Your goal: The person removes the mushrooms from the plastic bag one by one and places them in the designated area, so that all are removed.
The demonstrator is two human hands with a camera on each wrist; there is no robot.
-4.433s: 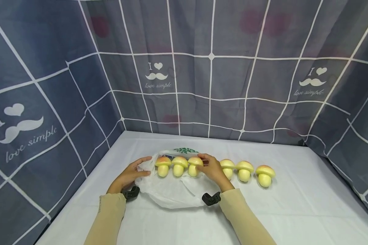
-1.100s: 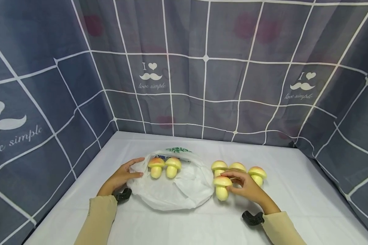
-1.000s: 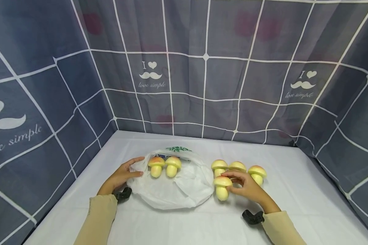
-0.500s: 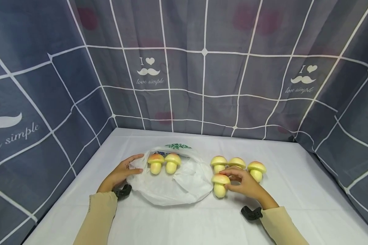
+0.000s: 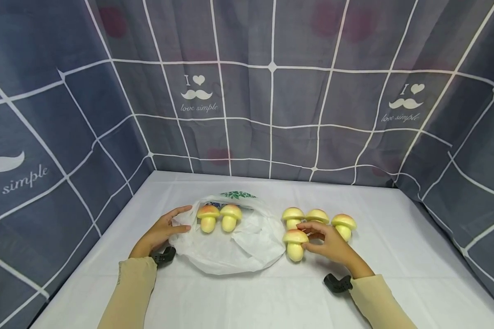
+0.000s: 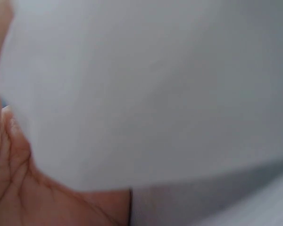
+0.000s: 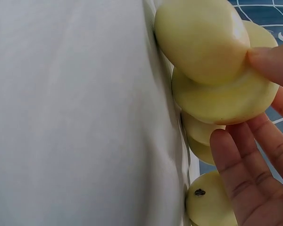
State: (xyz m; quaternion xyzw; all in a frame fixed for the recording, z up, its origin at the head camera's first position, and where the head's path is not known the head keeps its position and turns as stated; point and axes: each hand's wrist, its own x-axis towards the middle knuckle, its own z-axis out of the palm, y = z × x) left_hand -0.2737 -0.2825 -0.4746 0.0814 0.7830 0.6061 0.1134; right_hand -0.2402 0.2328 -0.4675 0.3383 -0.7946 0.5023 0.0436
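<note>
The fingers (image 5: 311, 225) of the right hand (image 5: 331, 244) pinch one mushroom (image 5: 295, 244); the left hand (image 5: 160, 233) is at the left edge of a bag (image 5: 226, 253), thumb apart from forefinger, but its wrist view is blurred, so I cannot tell whether it pinches the plastic. Under everything is the white tabletop (image 5: 271, 297). The bag lies on it with its mouth spread. Then come the mushrooms: two (image 5: 208, 218) (image 5: 230, 217) side by side at this mouth, three (image 5: 292, 217) (image 5: 318, 215) (image 5: 343, 227) on the tabletop to the right, and the pinched one just beside the bag's right edge, nearer the person than those three. I judge the work partway: three mushrooms lie apart from the bag, one is not yet let go, two are at the bag, untouched.
</note>
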